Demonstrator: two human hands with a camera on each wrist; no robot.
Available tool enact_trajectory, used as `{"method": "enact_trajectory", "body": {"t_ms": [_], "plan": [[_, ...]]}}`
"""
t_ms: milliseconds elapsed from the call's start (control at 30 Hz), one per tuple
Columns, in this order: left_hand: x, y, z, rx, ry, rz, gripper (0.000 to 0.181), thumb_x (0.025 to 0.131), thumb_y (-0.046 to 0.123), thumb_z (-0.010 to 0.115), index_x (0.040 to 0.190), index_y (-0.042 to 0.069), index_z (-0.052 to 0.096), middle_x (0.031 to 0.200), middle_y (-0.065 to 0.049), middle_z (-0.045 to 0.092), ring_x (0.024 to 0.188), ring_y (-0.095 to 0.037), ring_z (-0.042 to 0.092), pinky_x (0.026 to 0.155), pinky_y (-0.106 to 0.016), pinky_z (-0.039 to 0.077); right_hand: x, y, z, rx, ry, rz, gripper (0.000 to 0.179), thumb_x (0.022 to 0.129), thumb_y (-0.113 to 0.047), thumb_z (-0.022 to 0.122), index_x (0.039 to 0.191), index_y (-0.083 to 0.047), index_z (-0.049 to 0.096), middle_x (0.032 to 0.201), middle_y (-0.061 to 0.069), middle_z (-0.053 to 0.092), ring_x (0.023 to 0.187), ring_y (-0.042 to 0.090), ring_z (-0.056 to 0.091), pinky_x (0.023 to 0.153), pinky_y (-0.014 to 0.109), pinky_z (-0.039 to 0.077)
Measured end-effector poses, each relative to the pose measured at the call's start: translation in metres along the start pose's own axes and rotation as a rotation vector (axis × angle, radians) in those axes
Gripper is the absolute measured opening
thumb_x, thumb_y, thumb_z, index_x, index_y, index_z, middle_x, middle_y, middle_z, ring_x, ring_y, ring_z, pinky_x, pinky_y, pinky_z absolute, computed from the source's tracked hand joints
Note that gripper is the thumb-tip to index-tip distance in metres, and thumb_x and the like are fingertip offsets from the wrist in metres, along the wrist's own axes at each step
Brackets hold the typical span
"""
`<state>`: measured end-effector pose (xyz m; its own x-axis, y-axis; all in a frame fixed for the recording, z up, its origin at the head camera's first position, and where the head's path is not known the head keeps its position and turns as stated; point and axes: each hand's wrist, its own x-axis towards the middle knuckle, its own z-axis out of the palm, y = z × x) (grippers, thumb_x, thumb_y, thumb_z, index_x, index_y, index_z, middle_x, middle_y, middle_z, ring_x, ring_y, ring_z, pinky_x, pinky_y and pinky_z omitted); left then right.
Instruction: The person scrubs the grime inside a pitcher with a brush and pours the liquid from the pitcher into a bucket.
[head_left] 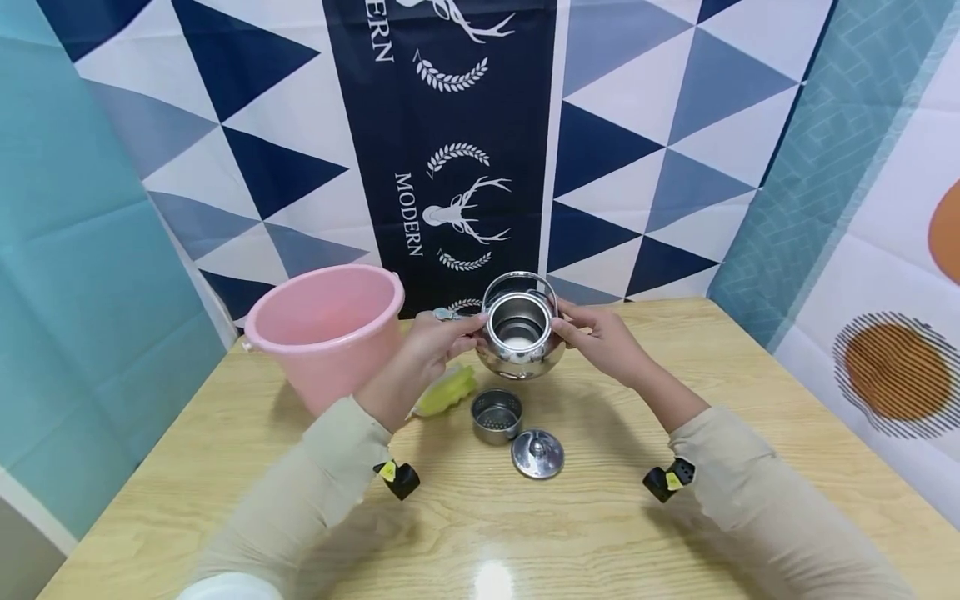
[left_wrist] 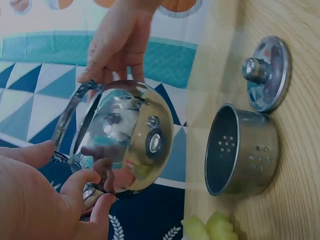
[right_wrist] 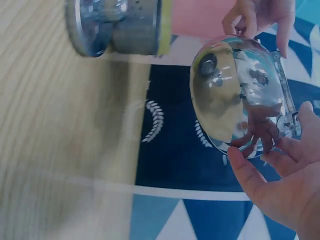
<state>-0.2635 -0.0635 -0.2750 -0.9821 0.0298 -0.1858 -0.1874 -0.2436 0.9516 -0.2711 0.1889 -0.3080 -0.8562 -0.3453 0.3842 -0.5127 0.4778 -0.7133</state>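
A shiny steel teapot [head_left: 519,363] is held above the table, its uncovered mouth tilted toward me and its hoop handle [head_left: 517,275] raised behind the rim. My left hand [head_left: 437,343] grips its left side, thumb at the rim. On the opposite side, my right hand [head_left: 606,343] holds it with thumb and fingers. Below the pot, a perforated steel strainer cup [head_left: 497,427] stands upright on the wood. Beside it lies the round lid [head_left: 537,454], knob up. A yellow-green scalloped thing [head_left: 447,392], perhaps a sponge or brush head, is partly hidden behind my left wrist.
A pink bucket [head_left: 330,358] stands at the left of the wooden table [head_left: 570,533], close to my left forearm. Patterned cloth [head_left: 637,125] hangs behind and at the sides. Part of a white round object [head_left: 228,587] shows at the bottom edge.
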Motion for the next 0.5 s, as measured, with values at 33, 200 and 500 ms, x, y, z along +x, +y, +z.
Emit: {"method": "enact_trajectory", "body": {"t_ms": [33,200,500], "plan": [[0.003,-0.001,0.0,-0.013,0.006,-0.002,0.046,0.084,-0.003,0.073,0.123,-0.01,0.052,0.105,-0.016,0.063,0.082,-0.017,0.066,0.08,-0.027,0.055,0.002,0.003,0.001,0.015,-0.003,0.01,0.046,0.102,-0.026,0.053,0.143,-0.004,0.046,0.145,0.017,0.045,0.11,0.033,0.059,0.086,0.043,0.054],[0.017,-0.008,0.003,-0.052,0.016,-0.033,0.042,0.084,-0.006,0.072,0.121,-0.007,0.052,0.097,-0.01,0.059,0.083,-0.017,0.063,0.08,-0.026,0.055,0.008,0.017,0.004,0.051,-0.005,0.073,0.047,0.103,-0.029,0.049,0.141,-0.002,0.047,0.142,0.02,0.048,0.105,0.033,0.061,0.082,0.04,0.055],[0.035,-0.027,0.006,-0.008,0.014,-0.125,0.026,0.085,-0.005,0.07,0.109,-0.007,0.059,0.097,-0.011,0.059,0.085,-0.02,0.063,0.079,-0.024,0.055,0.008,0.036,0.007,0.106,-0.068,0.205,0.049,0.105,-0.031,0.043,0.143,0.0,0.045,0.136,0.025,0.052,0.107,0.031,0.057,0.079,0.035,0.055]]}}
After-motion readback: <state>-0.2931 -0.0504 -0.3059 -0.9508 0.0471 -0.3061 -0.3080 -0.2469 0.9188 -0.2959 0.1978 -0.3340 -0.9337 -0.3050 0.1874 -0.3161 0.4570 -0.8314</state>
